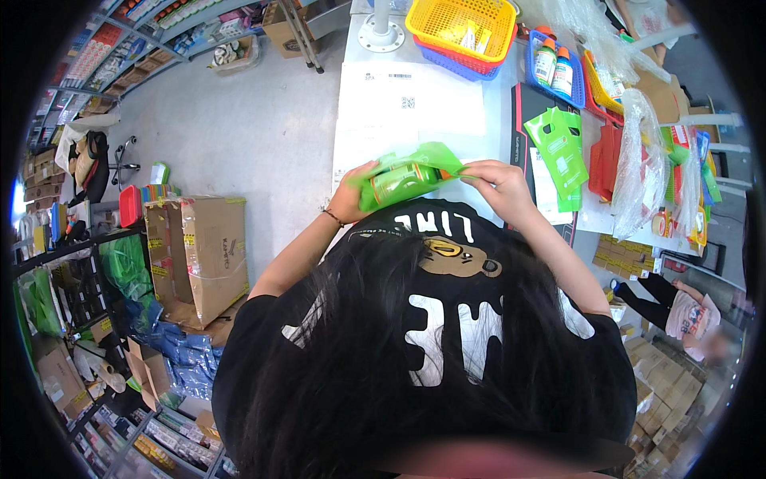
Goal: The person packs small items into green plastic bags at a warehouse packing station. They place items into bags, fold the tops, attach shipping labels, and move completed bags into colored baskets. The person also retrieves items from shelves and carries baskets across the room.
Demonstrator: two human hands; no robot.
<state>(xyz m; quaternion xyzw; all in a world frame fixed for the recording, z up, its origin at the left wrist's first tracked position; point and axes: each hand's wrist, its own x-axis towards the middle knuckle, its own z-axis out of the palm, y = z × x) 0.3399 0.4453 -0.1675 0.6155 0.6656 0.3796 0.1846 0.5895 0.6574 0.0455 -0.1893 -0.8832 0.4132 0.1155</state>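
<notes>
A green plastic bag hangs between my hands, just in front of my black printed shirt. Inside it lies a bottle, tilted, with an orange cap towards the right; the film partly covers it. My left hand is wrapped around the bottle's left end through the film, its fingers partly hidden. At the right end, my right hand pinches the bag's edge close to the cap. Beneath them, printed label sheets with codes are spread on the white table.
Stacked plastic baskets stand at the back, and a blue basket holds two bottles. Flat green bags lie on a black box at right. Bubble wrap trails nearby. A cardboard box and another person are farther off.
</notes>
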